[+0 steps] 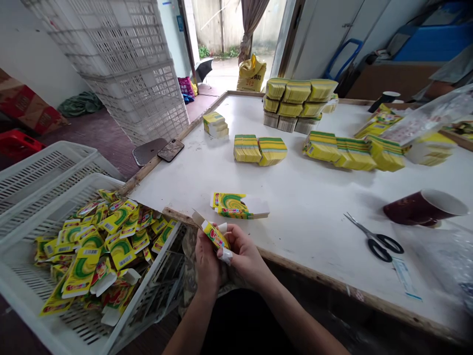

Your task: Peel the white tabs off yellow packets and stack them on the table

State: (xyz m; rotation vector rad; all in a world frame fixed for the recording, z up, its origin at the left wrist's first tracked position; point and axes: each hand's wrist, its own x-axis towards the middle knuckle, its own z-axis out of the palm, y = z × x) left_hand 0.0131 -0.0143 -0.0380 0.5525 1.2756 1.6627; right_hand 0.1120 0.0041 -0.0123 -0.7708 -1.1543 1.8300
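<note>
Both my hands hold one small yellow crayon box (215,235) just in front of the table's near edge. My left hand (207,264) is closed round its left side, and my right hand (246,254) grips the right side, a bit of white tape or wrap showing on the thumb. White flaps stand up from the box's open end. Just beyond my hands, a small stack of flat yellow cartons (232,204) lies on the white table (295,207). Left of me, a white plastic crate (121,315) holds a heap of made-up crayon boxes (88,246).
Bundled flat cartons (291,101) are piled at the back, with more rows (354,150) to the right. Scissors (373,239) and a dark mug (424,207) stand right. A phone (171,150) lies at the left edge. Tall stacked crates (125,64) rise behind it.
</note>
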